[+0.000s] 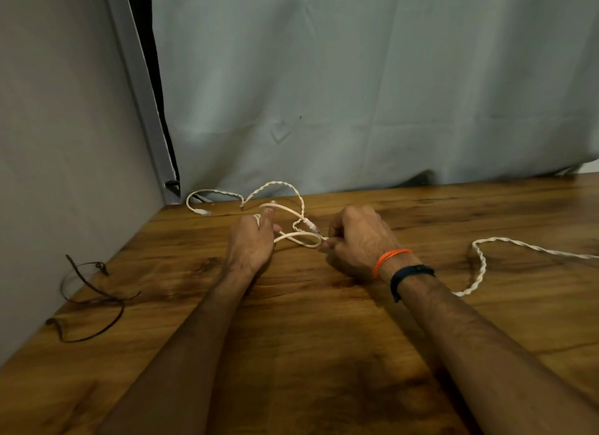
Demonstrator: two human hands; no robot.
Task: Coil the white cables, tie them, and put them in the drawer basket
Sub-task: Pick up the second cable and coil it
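Observation:
A white cable (293,238) lies in loose loops on the wooden table (324,337) between my hands. My left hand (251,243) grips one side of the loops, thumb raised over a strand. My right hand (356,240) pinches the cable at the other side. A twisted white stretch (278,185) arcs behind the hands to a connector (202,212) near the back left corner. Another twisted white stretch (479,266) runs from under my right wrist off the right edge. No drawer basket is in view.
Thin dark ties (94,298) lie curled near the table's left edge. A grey wall (64,142) borders the left side. A pale curtain (356,94) hangs along the back edge.

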